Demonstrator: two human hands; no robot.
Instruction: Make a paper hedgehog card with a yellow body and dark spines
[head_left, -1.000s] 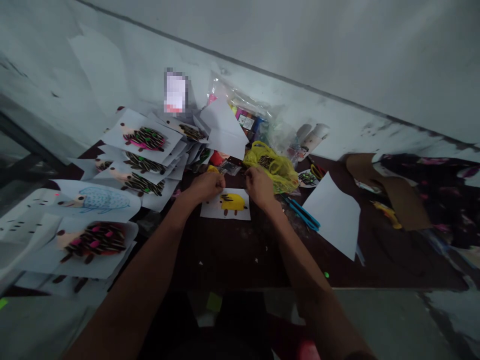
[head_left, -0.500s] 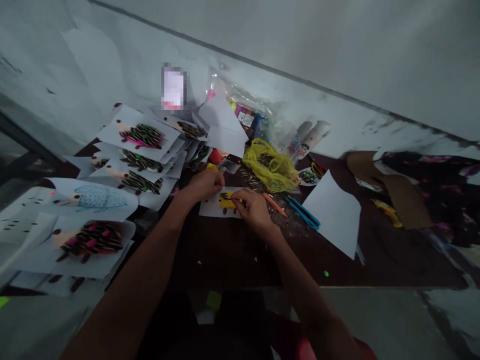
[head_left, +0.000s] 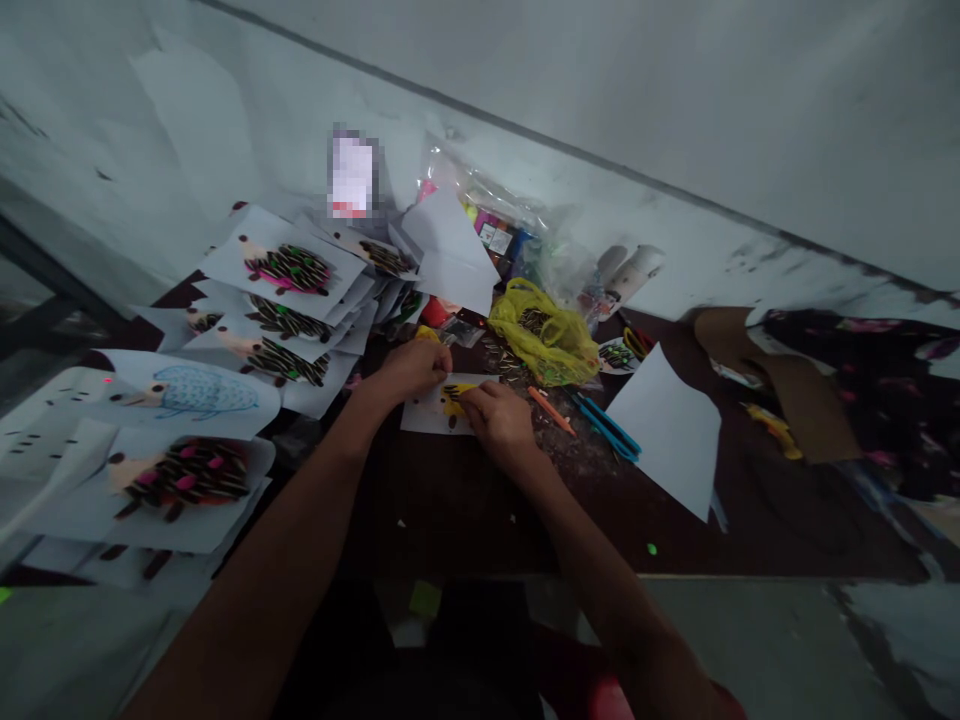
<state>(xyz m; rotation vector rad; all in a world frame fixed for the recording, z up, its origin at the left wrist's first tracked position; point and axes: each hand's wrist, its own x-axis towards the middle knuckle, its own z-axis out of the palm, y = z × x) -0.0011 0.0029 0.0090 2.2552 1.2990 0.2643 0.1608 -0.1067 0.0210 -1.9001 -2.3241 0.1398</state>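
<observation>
A small white card [head_left: 421, 419] lies flat on the dark table, bearing a yellow shape [head_left: 452, 402] with a few dark seeds on it. My left hand [head_left: 424, 364] rests at the card's upper left edge, its fingers closed; whatever is between them is too small to see. My right hand [head_left: 501, 418] is over the card's right part with its fingertips pinched down on the yellow shape, hiding part of it. Behind the hands, a yellow plastic bag [head_left: 559, 347] holds striped seeds, with loose seeds [head_left: 501, 355] spilled beside it.
Stacked papers with seed-covered hedgehogs [head_left: 289, 268] fill the left side. Right of my hands lie an orange tool [head_left: 553, 411], blue scissors [head_left: 609, 428] and white paper [head_left: 667, 430]. A clear bag with coloured packs [head_left: 495, 235] leans on the wall. Dark cloth [head_left: 892, 380] lies far right.
My right hand has shifted slightly left and its fingertips are now lower, on the yellow shape. My left hand stays at the card's edge. The view has moved slightly.
</observation>
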